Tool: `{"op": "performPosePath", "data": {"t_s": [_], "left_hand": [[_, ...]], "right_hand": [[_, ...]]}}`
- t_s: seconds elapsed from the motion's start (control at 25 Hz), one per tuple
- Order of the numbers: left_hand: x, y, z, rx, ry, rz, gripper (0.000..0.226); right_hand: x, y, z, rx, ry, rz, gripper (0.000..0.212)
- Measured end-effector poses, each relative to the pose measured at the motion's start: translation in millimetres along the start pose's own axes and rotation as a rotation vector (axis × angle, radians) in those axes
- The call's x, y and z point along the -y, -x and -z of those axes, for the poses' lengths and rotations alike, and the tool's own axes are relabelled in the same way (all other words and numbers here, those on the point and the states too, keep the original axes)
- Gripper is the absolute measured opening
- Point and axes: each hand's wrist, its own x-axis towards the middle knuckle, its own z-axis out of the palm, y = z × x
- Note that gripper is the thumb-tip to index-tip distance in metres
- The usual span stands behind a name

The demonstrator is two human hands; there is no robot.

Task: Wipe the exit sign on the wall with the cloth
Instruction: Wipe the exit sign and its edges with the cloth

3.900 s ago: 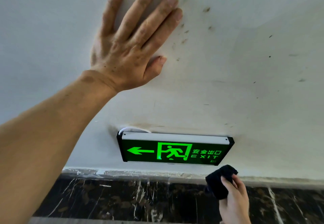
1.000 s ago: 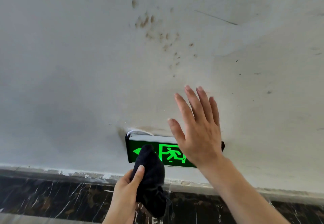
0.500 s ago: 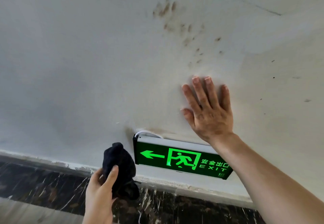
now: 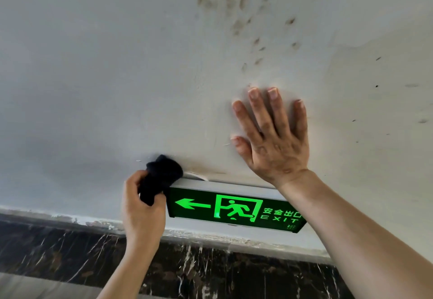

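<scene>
Two hands share the work in this view. The left hand clasps a bunched black cloth, fingers wrapped round its lower part, and presses the wad against the top left corner of the exit sign, where the pale upper casing meets the white wall. Half a second earlier the cloth hung beside the sign's left edge, apart from it; it has since risen and made contact, so wiping of the top edge appears to be starting. The right hand lies flat and empty on the wall just above the sign's right half, fingers spread, in the same bracing position as half a second ago, its forearm crossing the sign's right end. The sign sits low on the wall, just above a dark marbled skirting, its green face lit and uncovered. A white cable loops out behind the casing beside the cloth. Brown smudges mark the wall higher up. Judged from contact at one corner only, most of the sign remains to be wiped.
</scene>
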Motion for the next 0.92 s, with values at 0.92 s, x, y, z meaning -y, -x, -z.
{"op": "performPosePath", "data": {"t_s": [0.92], "left_hand": [[130,-6,2,0.408,0.031,0.679,0.043]], "right_hand": [[1,2,-8,-0.024,0.021,0.003,0.067]]}}
